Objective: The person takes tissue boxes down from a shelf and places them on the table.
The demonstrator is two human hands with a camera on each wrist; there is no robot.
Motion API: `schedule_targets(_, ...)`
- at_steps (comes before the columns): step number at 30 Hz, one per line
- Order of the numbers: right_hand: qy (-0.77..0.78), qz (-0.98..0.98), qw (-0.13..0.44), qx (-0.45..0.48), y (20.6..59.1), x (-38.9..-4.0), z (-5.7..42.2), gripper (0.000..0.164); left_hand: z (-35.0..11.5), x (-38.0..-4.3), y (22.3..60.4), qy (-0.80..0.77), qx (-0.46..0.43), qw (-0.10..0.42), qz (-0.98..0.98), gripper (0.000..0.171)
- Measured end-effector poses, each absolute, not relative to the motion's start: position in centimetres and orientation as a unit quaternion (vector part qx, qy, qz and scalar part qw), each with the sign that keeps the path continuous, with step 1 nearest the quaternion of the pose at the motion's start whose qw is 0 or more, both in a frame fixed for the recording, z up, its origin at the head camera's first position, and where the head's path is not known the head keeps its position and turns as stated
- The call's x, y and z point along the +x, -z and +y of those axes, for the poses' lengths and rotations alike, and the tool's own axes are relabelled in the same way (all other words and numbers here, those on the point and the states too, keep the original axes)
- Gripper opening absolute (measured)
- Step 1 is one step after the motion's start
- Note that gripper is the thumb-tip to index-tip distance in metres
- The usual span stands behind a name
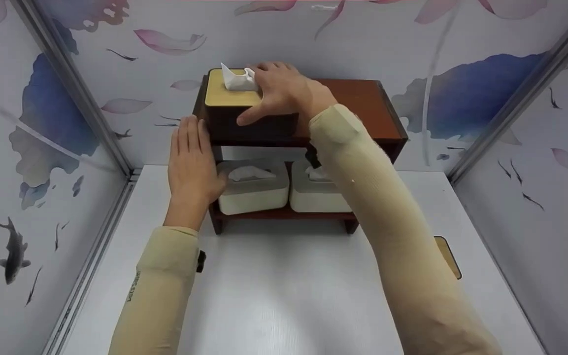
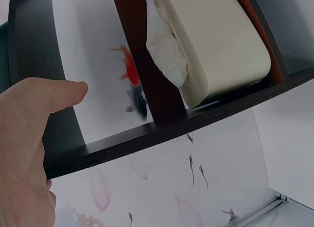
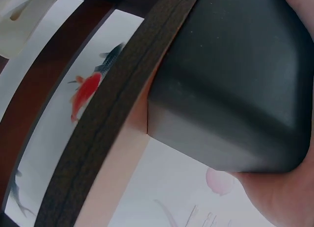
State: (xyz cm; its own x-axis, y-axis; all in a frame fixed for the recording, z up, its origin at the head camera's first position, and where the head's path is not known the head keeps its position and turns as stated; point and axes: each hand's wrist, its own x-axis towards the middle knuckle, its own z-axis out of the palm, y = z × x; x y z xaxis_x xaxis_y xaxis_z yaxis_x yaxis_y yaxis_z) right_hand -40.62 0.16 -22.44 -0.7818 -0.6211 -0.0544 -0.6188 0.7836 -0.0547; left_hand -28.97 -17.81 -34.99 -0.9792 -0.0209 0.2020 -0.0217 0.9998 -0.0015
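Centrally, a brown shelf (image 1: 355, 106) is noted. At its top left, a dark, yellow-lidded tissue box (image 1: 230, 98) is held between widely spread thumb and fingers of the right hand (image 1: 286, 91). The left hand (image 1: 192, 165), fingers straight, is laid against the shelf's left side.

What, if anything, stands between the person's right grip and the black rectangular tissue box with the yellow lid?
Nothing visible does: the right grip touches the black tissue box itself. The left grip rests at the left side of the reddish-brown two-tier shelf, not between them.
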Motion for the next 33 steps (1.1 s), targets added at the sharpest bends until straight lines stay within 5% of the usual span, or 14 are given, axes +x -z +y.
schedule_targets(33, 0.020, 0.938, 0.007, -0.346, 22.4, -35.2, 4.2, 0.123, -18.0, -29.1, 35.0, 0.013, 0.003, 0.116, -0.993, 0.103)
